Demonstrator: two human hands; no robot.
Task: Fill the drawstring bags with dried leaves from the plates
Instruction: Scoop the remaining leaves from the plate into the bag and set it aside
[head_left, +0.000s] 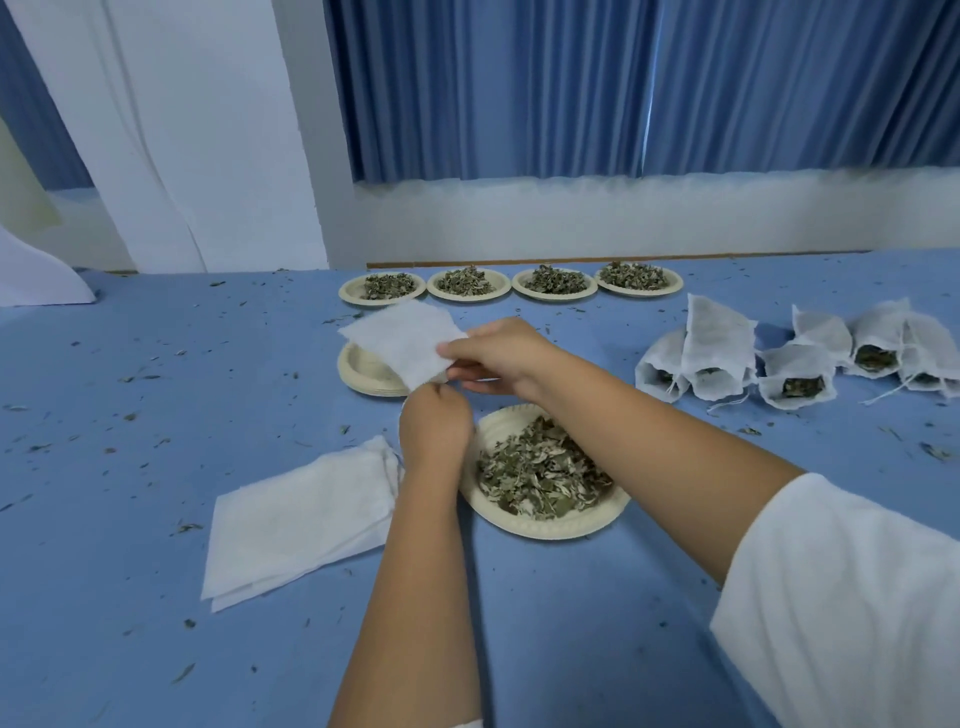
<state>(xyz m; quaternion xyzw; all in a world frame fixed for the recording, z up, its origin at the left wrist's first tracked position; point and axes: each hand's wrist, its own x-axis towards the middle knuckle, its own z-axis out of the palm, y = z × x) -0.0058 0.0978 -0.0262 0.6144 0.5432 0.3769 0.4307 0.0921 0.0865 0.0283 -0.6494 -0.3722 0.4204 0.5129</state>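
Both hands hold an empty drawstring bag (400, 338) above the blue counter (156, 415).
The left hand (436, 426) pinches the bag's near edge with curled fingers (434, 400), and the right hand (498, 358) pinches its right edge. The bag (white, gauzy, flat) hangs over a stack of empty plates (363, 376), at 11 o'clock from the paper plate (519, 527) of dried leaves (540, 467). From that plate, spare flat bags (301, 519) lie at 9 o'clock, filled bags (719, 353) at 2 o'clock and four heaped plates (470, 297) at 12 o'clock.
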